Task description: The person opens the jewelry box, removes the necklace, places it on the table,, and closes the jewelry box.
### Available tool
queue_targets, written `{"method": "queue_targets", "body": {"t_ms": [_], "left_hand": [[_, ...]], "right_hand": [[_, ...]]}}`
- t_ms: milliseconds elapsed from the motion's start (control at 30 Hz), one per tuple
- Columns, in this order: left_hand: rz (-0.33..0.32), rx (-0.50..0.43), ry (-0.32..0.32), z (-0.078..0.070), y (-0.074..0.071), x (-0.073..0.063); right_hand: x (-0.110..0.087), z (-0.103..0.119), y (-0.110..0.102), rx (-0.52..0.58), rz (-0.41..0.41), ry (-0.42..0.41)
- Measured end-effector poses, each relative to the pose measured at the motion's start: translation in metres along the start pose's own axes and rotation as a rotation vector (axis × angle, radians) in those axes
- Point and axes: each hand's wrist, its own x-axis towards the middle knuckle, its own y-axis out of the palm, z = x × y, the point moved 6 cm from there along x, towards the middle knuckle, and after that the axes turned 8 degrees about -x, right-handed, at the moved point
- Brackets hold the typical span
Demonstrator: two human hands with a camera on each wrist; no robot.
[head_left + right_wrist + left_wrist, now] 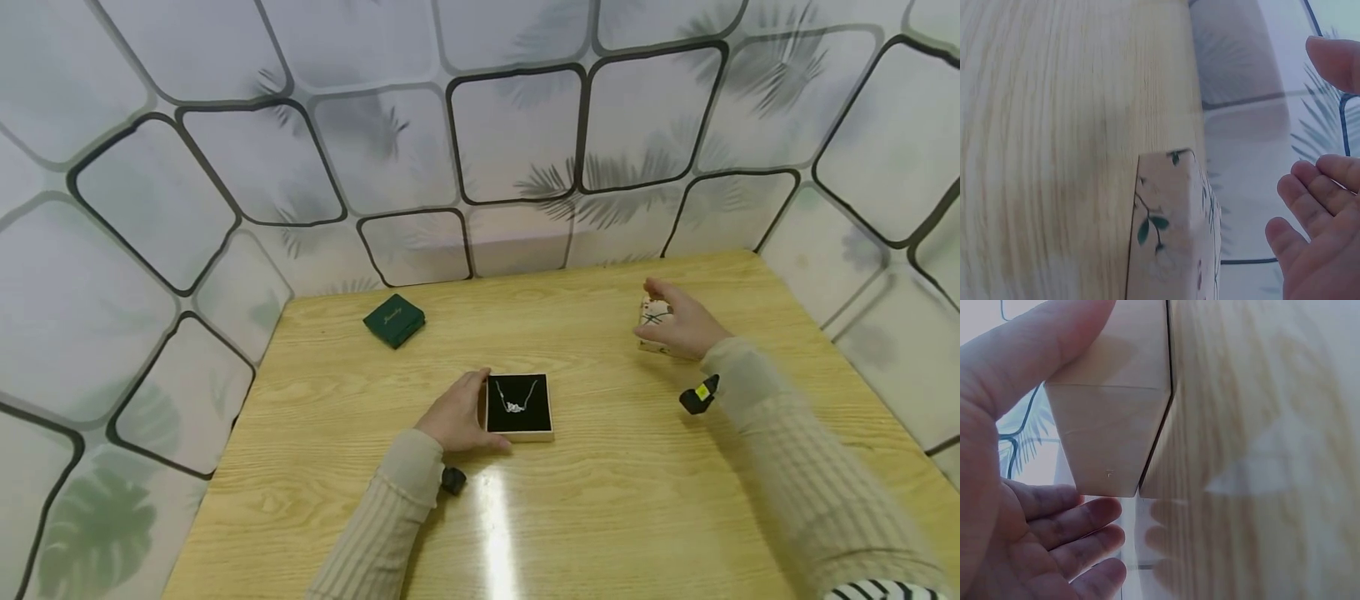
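On the wooden table, an open square jewelry box point(520, 437) shows a silver necklace point(514, 407) on its black insert. My left hand point(459, 414) holds this box from the left, thumb along the near side and index finger by the far left corner. The left wrist view shows the thumb point(1035, 347) over the plain pale box side point(1107, 437). Farther right, my right hand point(686, 321) hovers over a pale box lid point(655, 312) with a leaf and twig pattern. In the right wrist view, its fingers point(1313, 194) are spread apart from the lid.
A dark green square jewelry pouch point(394, 321) with gold lettering lies at the back left of the table point(322, 433). Leaf-patterned curtains point(517, 133) hang close behind the table's back edge and along both sides.
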Motion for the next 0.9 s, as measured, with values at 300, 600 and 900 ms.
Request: {"method": "queue_targets", "body": {"t_ms": [300,600,900], "left_hand": [[0.014,-0.018,0.011,0.001,-0.002,-0.002],[0.034,-0.031,0.009,0.002,-0.004,-0.002],[0.031,-0.037,0.008,0.003,-0.006,-0.002]], "right_hand": [[0.008,0.024,0.027,-0.032,0.059,-0.078],[0.015,0.042,0.051,0.004,0.118,-0.131],[0.021,0.056,0.065,-0.012,0.119,-0.166]]}}
